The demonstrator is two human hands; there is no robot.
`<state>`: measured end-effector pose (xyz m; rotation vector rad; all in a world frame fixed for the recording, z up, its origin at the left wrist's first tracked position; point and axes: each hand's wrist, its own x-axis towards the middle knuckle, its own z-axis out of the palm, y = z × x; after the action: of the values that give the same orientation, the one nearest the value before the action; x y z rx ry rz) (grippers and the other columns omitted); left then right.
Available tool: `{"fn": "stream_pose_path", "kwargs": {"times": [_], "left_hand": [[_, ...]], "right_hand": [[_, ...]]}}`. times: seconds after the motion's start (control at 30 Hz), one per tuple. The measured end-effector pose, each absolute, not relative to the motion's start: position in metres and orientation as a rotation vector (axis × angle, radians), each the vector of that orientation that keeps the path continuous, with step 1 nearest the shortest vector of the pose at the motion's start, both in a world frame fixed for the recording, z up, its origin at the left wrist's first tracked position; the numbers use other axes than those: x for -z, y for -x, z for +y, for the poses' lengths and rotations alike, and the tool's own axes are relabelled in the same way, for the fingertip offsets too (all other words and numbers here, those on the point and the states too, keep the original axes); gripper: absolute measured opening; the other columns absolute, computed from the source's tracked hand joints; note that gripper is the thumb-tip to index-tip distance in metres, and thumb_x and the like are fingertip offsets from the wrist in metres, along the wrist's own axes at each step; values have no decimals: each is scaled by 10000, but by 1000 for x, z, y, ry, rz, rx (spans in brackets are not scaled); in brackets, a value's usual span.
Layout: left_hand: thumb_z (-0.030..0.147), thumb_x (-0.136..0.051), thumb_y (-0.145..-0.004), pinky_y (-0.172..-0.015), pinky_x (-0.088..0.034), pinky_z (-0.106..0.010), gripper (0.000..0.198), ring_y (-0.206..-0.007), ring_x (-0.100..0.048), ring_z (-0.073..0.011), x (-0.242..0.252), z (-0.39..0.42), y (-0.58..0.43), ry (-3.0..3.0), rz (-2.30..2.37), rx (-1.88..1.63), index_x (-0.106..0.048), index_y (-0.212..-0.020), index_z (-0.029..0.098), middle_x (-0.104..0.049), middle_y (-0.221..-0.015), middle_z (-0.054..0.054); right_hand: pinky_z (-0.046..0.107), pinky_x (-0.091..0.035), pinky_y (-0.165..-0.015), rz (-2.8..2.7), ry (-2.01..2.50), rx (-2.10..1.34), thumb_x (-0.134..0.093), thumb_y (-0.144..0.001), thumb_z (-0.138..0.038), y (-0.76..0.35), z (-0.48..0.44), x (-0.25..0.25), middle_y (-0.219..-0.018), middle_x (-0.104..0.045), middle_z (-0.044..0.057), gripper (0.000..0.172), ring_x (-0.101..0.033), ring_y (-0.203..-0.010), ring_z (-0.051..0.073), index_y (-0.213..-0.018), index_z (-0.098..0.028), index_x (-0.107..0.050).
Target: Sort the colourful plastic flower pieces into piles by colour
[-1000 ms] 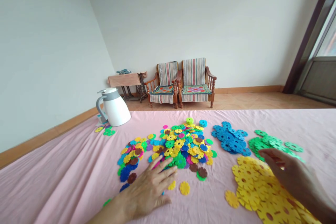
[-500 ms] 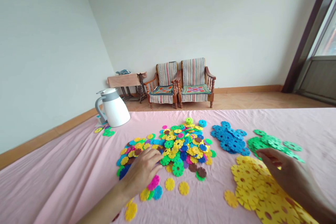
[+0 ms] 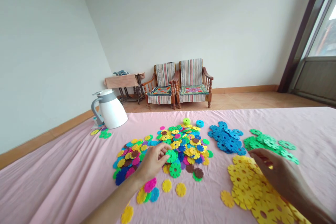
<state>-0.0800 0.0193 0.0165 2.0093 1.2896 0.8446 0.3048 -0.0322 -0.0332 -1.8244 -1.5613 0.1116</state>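
My left hand point(image 3: 154, 161) pinches a green flower-shaped disc point(image 3: 171, 156) between thumb and fingers. It is just above the near side of a mixed pile of coloured notched discs point(image 3: 194, 151). Another green disc point(image 3: 175, 170) lies right below the held one. My right hand point(image 3: 274, 171) hovers over the heap of yellow discs point(image 3: 245, 185), its fingers loosely bent with a gap between them and no disc visible in them. Beyond its fingertips lie the green discs point(image 3: 262, 142) and the blue discs point(image 3: 227, 138), each in its own group.
A pink cloth point(image 3: 65, 178) covers the table. A white jug with a grey handle point(image 3: 113, 110) stands at the far left beside a few loose discs point(image 3: 105, 134). Single yellow discs point(image 3: 181, 189) lie near the front. Two wooden armchairs point(image 3: 194, 82) stand by the wall.
My left hand has lifted slightly and turned, and a green disc now shows in its fingers. My right hand has shifted a little left in view. The camera view has moved slightly.
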Motion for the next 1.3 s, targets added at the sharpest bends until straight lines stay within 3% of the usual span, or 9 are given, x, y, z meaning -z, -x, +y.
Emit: {"fn": "stream_pose_path", "kwargs": {"times": [0.17,0.33,0.43,0.6,0.67,0.87,1.0,1.13,1.3], "left_hand": [[167,-540,-748,-628,-475,-239,190,-670,-593,-133,-18,12,61,-1907,1291,-971,-608,-925,169,-620,-784,-11],[199,-627,-697,-590,-447,-213,271,-643,-564,-111,-24,0,40,-1608,1149,-973,-572,-958,150,-558,-712,16],[252,-669,-693,-520,-391,-189,321,-579,-526,-90,-23,-7,30,-1493,1097,-935,-565,-979,152,-547,-687,28],[352,-736,-680,-543,-390,-201,412,-600,-550,-100,-19,-14,24,-1446,1017,-857,-557,-992,151,-585,-693,14],[389,-744,-683,-566,-403,-210,447,-635,-576,-116,-17,-16,23,-1455,970,-820,-551,-1009,151,-617,-713,-5],[480,-699,-714,-563,-437,-220,468,-651,-614,-143,-12,-18,25,-1537,967,-740,-565,-1024,155,-657,-729,-27],[465,-579,-803,-743,-507,-296,346,-828,-648,-191,-7,6,49,-1841,1153,-954,-593,-1006,186,-686,-877,-51],[377,-537,-797,-843,-489,-367,239,-901,-638,-233,-3,47,93,-2179,1537,-1129,-620,-929,197,-690,-935,-57],[293,-504,-784,-858,-474,-374,190,-923,-622,-250,9,72,132,-2445,1791,-1003,-634,-879,193,-694,-934,-73]], "right_hand": [[286,-486,-632,-1609,1749,-106,-420,-853,-421,-301,-33,32,-808,-705,20,300,-651,-708,196,-857,-243,-660],[270,-489,-645,-1756,1609,-82,-444,-873,-342,-262,-43,18,-841,-681,22,234,-635,-717,167,-878,-245,-657],[276,-503,-689,-1941,1399,-212,-456,-878,-267,-219,-53,11,-905,-670,36,231,-634,-746,152,-1040,-247,-620],[341,-515,-724,-2113,1233,-294,-578,-784,-158,-159,-65,2,-1010,-662,70,534,-633,-786,185,-1293,-233,-434],[361,-519,-722,-2152,1282,-292,-623,-757,-165,-146,-68,-5,-1013,-665,85,548,-636,-815,216,-1274,-217,-450],[356,-515,-733,-2221,1354,-185,-602,-774,-174,-141,-75,-15,-980,-672,89,350,-634,-864,238,-1120,-182,-546],[332,-490,-694,-2030,1520,29,-525,-846,-287,-177,-60,-9,-905,-664,83,284,-628,-791,214,-1103,-168,-544],[317,-455,-652,-1754,1838,283,-470,-859,-378,-250,-34,-5,-857,-651,80,324,-620,-730,210,-1071,-154,-568],[397,-439,-672,-1586,2190,593,-369,-876,-485,-321,-17,5,-1045,-645,165,460,-628,-803,291,-1033,-124,-606]]}}
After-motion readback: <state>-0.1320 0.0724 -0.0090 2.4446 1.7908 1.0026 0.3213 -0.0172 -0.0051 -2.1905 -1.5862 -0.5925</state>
